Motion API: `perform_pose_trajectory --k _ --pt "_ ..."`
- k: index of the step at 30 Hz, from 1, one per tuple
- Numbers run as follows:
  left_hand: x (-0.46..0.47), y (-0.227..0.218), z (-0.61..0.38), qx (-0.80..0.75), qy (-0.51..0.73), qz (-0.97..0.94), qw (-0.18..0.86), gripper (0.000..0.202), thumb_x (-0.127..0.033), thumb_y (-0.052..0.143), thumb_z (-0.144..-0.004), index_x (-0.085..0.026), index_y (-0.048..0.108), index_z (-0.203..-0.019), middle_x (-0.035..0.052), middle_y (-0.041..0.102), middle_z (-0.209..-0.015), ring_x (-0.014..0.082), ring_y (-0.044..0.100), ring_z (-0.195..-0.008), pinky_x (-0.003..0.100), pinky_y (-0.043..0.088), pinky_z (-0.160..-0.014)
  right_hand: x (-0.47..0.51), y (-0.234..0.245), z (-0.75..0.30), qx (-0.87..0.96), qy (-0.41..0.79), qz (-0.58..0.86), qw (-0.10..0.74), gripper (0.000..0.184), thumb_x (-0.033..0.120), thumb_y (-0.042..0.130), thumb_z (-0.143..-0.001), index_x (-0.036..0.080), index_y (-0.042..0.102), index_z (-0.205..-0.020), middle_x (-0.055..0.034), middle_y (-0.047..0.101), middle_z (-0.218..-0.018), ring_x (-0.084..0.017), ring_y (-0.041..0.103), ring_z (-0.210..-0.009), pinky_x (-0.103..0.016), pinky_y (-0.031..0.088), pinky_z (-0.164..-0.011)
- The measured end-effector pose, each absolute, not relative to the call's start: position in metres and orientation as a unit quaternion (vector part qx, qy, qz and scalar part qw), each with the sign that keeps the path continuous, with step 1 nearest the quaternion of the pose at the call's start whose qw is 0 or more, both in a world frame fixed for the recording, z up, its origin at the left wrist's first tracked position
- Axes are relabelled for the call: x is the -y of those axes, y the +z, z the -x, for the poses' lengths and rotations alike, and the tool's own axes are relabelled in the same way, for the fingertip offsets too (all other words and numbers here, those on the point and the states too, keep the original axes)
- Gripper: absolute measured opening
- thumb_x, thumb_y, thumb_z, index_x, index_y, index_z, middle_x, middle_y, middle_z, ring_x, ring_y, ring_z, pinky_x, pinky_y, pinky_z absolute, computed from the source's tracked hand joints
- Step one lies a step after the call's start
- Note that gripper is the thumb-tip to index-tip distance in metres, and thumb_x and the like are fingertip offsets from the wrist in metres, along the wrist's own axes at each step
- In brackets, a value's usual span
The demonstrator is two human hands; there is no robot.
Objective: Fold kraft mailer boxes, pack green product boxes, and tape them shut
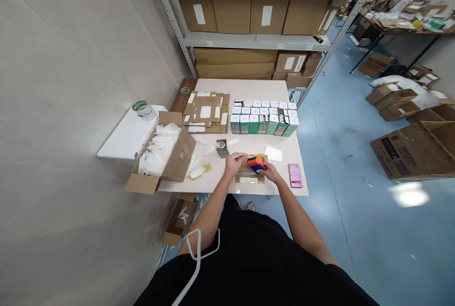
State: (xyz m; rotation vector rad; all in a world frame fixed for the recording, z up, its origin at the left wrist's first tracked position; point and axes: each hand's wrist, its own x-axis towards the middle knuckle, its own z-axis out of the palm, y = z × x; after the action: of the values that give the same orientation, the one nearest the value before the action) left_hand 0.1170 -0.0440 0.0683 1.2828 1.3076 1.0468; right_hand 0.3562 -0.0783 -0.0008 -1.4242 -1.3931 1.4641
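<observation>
My right hand is closed around an orange and blue tape dispenser, held low over a small flat cardboard piece near the table's front edge. My left hand rests on the far left side of that same piece, fingers curled down on it. A small green box, its top open, stands just left of my left hand. A white card lies behind the dispenser and a pink stack sits to the right of my right hand.
Rows of green and white boxes stand mid-table, flattened cartons beside them. An open carton of white bags hangs off the left edge by a white stand with a tape roll. Shelves of cartons stand behind.
</observation>
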Motion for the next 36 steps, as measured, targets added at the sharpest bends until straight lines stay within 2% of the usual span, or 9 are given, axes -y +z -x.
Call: perform_pose_trajectory --k 4,8,10,13,16,19,26,31,36 --pt "0.024 0.053 -0.108 -0.608 0.476 -0.44 0.459 0.036 -0.05 0.081 -0.084 -0.017 0.083 -0.098 0.0098 0.077 -0.098 0.0256 0.073 -0.095 0.038 0.06 -0.09 0.07 0.004 -0.362 0.571 0.56 0.523 0.294 0.043 0.045 0.08 -0.07 0.019 0.074 -0.104 -0.0043 0.076 -0.097 -0.026 0.067 -0.088 -0.039 0.053 -0.086" --pt "0.022 0.016 -0.099 -0.631 0.479 -0.242 0.56 0.047 -0.048 0.083 -0.086 -0.011 0.076 -0.115 0.0154 0.078 -0.108 0.0254 0.077 -0.098 0.038 0.062 -0.089 0.057 0.01 -0.367 0.609 0.513 0.537 0.281 0.047 0.044 0.079 -0.076 0.021 0.074 -0.117 -0.006 0.077 -0.108 -0.029 0.068 -0.099 -0.04 0.052 -0.09" --pt "0.028 -0.002 -0.096 -0.629 0.472 -0.194 0.587 0.044 -0.045 0.082 -0.088 -0.012 0.074 -0.117 0.0167 0.077 -0.112 0.0249 0.078 -0.102 0.037 0.062 -0.093 0.051 0.014 -0.368 0.629 0.483 0.553 0.255 0.047 0.043 0.078 -0.078 0.022 0.074 -0.12 -0.0071 0.077 -0.114 -0.029 0.068 -0.102 -0.04 0.052 -0.091" --pt "0.037 -0.022 -0.094 -0.622 0.476 -0.147 0.604 0.038 -0.041 0.08 -0.092 -0.013 0.072 -0.118 0.0166 0.077 -0.114 0.0244 0.078 -0.104 0.037 0.062 -0.098 0.043 0.017 -0.365 0.666 0.435 0.567 0.216 0.042 0.042 0.078 -0.081 0.022 0.076 -0.118 -0.0085 0.077 -0.114 -0.029 0.068 -0.101 -0.038 0.051 -0.09" --pt "0.04 -0.032 -0.093 -0.616 0.481 -0.126 0.611 0.038 -0.04 0.082 -0.091 -0.014 0.072 -0.117 0.0164 0.078 -0.113 0.024 0.079 -0.101 0.038 0.063 -0.098 0.037 0.019 -0.359 0.695 0.38 0.58 0.19 0.038 0.051 0.072 -0.088 0.022 0.079 -0.11 -0.0097 0.078 -0.109 -0.028 0.068 -0.098 -0.036 0.049 -0.088" --pt "0.038 -0.04 -0.091 -0.625 0.486 -0.112 0.6 0.041 -0.042 0.084 -0.087 -0.014 0.073 -0.115 0.0155 0.079 -0.109 0.0234 0.079 -0.096 0.038 0.064 -0.094 0.031 0.02 -0.351 0.701 0.348 0.599 0.173 0.044 0.062 0.066 -0.093 0.024 0.079 -0.109 -0.0091 0.078 -0.108 -0.028 0.069 -0.098 -0.033 0.047 -0.084" --pt "0.03 -0.06 -0.088 -0.695 0.451 -0.106 0.549 0.044 -0.042 0.088 -0.08 -0.012 0.077 -0.111 0.0129 0.08 -0.096 0.0195 0.078 -0.082 0.03 0.062 -0.073 0.012 0.028 -0.339 0.721 0.327 0.604 0.093 0.053 0.071 0.057 -0.096 0.023 0.081 -0.098 -0.01 0.079 -0.099 -0.027 0.069 -0.089 -0.031 0.042 -0.074" --pt "0.028 -0.074 -0.093 -0.707 0.436 -0.079 0.552 0.045 -0.039 0.089 -0.078 -0.009 0.077 -0.109 0.0117 0.08 -0.088 0.0183 0.076 -0.071 0.025 0.057 -0.059 0.007 0.039 -0.333 0.724 0.319 0.609 0.043 0.056 0.072 0.053 -0.098 0.024 0.08 -0.107 -0.0089 0.079 -0.107 -0.026 0.07 -0.096 -0.029 0.043 -0.077" --pt "0.031 -0.087 -0.098 -0.713 0.425 -0.075 0.553 0.044 -0.035 0.087 -0.081 -0.009 0.075 -0.114 0.012 0.08 -0.09 0.0188 0.077 -0.075 0.023 0.056 -0.059 0.007 0.049 -0.327 0.732 0.3 0.611 -0.021 0.054 0.068 0.052 -0.101 0.023 0.078 -0.117 -0.0079 0.079 -0.115 -0.023 0.071 -0.101 -0.026 0.044 -0.08"
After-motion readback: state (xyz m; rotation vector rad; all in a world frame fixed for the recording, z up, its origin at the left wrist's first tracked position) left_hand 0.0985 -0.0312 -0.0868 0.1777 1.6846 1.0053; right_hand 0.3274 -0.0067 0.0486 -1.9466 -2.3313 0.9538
